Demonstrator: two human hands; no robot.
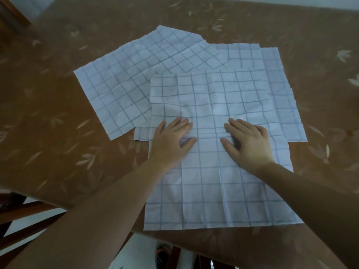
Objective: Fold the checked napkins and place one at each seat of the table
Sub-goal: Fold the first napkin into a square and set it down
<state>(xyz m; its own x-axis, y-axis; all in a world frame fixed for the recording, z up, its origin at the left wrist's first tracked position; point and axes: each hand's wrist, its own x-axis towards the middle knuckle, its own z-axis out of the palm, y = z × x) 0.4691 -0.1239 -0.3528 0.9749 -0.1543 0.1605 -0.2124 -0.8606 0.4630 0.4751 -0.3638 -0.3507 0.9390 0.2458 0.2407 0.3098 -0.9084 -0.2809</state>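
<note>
Centrally, the top napkin [217, 177] was pressed flat on the worktop [48, 94] by the left hand [172, 140] and right hand [248, 142], fingers straight; other napkins [120, 84] were spread at upper left.

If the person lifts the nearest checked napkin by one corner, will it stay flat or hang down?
Probably floppy: the white napkin with blue checks shows soft creases and wavy lines, so it would likely droop. It seems thin and light, lying flat over other napkins. It may slide on the smooth brown leaf-patterned tablecloth.
</note>
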